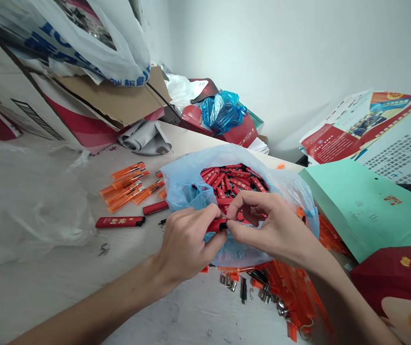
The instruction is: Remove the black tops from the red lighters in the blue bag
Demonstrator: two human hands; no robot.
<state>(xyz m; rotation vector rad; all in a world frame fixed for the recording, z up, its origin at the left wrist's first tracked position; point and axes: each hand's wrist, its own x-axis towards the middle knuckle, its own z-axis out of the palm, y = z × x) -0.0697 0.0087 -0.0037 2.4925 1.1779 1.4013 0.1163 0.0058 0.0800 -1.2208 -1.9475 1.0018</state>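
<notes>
My left hand (191, 237) is closed around a red lighter (213, 225) whose black end points right. The thumb and forefinger of my right hand (259, 220) pinch that black end, and its other fingers are curled. Just beyond both hands lies an open pale blue plastic bag (234, 154) filled with many red lighters (239, 182). To the left, a red lighter with gold characters (119, 222) lies flat on the table, with another red lighter (155, 208) close to the bag. My fingers hide part of the held lighter.
Several clear orange lighter bodies (126, 184) lie left of the bag. More orange pieces (284, 287) and small metal and black parts (244, 290) are spread at the lower right. A green box (367, 206) stands right, clear plastic (29, 206) left, cardboard boxes (111, 100) behind.
</notes>
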